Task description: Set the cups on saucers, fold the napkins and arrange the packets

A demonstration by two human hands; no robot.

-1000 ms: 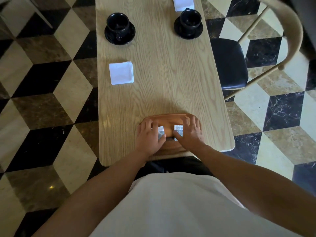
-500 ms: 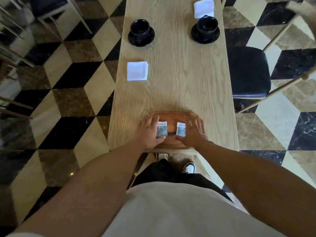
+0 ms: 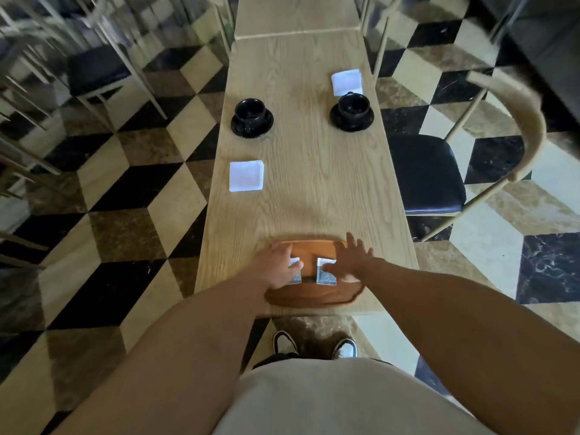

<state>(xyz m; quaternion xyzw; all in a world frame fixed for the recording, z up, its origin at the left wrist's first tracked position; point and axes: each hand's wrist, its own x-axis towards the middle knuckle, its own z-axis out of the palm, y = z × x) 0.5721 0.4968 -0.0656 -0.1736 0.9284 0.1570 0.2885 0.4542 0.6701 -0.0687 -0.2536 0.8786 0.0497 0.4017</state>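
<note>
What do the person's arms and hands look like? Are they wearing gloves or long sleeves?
No gloves. The left hand and right hand are bare, with no rings or watch that I can see. Both forearms are bare too, so no long sleeves. The person wears a light, cream-coloured top.

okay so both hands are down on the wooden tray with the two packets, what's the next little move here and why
Probably nudge the two packets level and side by side, then lift the hands clear. Both cups already sit on saucers and the napkins lie folded, so only the packets on the tray seem unfinished. The left hand rests over one packet; the right hand is spread over the other.
</note>
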